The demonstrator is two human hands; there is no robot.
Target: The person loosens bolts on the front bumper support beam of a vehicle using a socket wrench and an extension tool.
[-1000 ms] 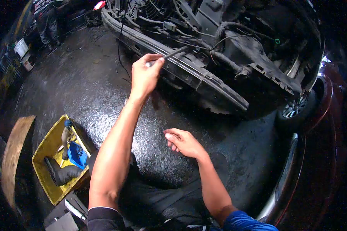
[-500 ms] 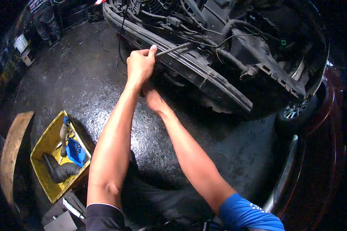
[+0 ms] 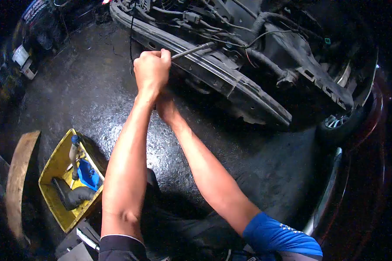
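My left hand (image 3: pixel 152 70) is closed in a fist around the near end of a long metal wrench (image 3: pixel 191 50), with the thumb lying along the top. The wrench slants up to the right across the bumper beam (image 3: pixel 235 80) of a car front that has its cover off. Its far end rests among the parts behind the beam. Just below and behind my left wrist is my right hand (image 3: pixel 166 108), close to the beam's underside. Its fingers are hidden, so what it holds or touches does not show.
A yellow bin (image 3: pixel 52 174) at lower left holds a blue tray (image 3: pixel 89 175) and black hose pieces. Left of it stands a curved wooden board (image 3: pixel 19 182). Wires and hoses (image 3: pixel 265 32) run behind the beam. A dark red car body (image 3: pixel 366 174) is at right.
Both hands have shifted slightly left, and my left fist has turned a little around the wrench handle. The whole view has also moved slightly.
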